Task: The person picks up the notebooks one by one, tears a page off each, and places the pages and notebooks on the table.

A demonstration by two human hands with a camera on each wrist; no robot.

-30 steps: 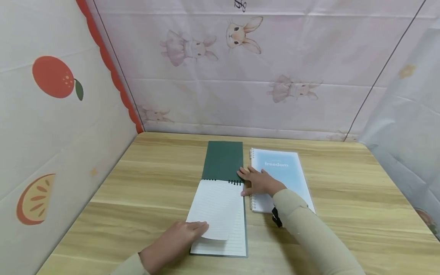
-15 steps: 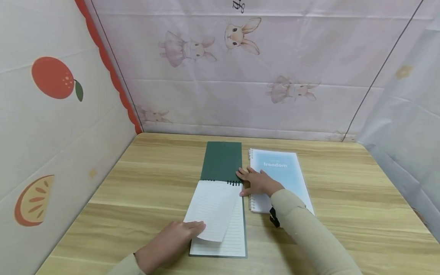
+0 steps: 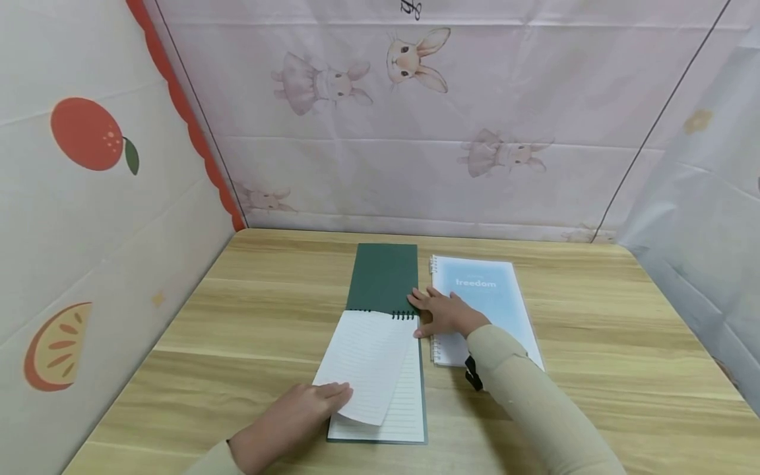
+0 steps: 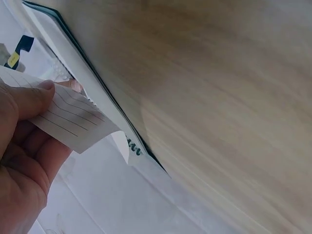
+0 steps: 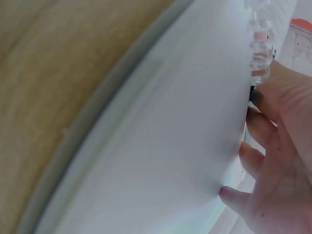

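A top-bound spiral notepad lies on the table, its dark green cover (image 3: 382,277) folded out toward the back. My left hand (image 3: 303,412) pinches the lower left corner of a loose-hanging lined page (image 3: 367,369) between thumb and fingers. That page slants to the left over the lined sheet (image 3: 408,402) beneath, and its top edge overlaps part of the black coil (image 3: 405,316). In the left wrist view the lifted page (image 4: 73,114) bends between the thumb and the binding. My right hand (image 3: 444,315) spreads its fingers, fingertips at the notepad's right edge by the coil.
Right of the notepad lies a pale blue spiral notebook (image 3: 489,307) marked "freedom", partly under the right forearm. Its clear coil (image 5: 261,56) shows close to the right hand. The wooden table (image 3: 267,316) meets printed fabric walls (image 3: 380,165) behind and at the sides.
The left hand has shifted slightly left and down, drawing the page's lower end with it, so more of the sheet beneath shows at right. The right hand stays in place.
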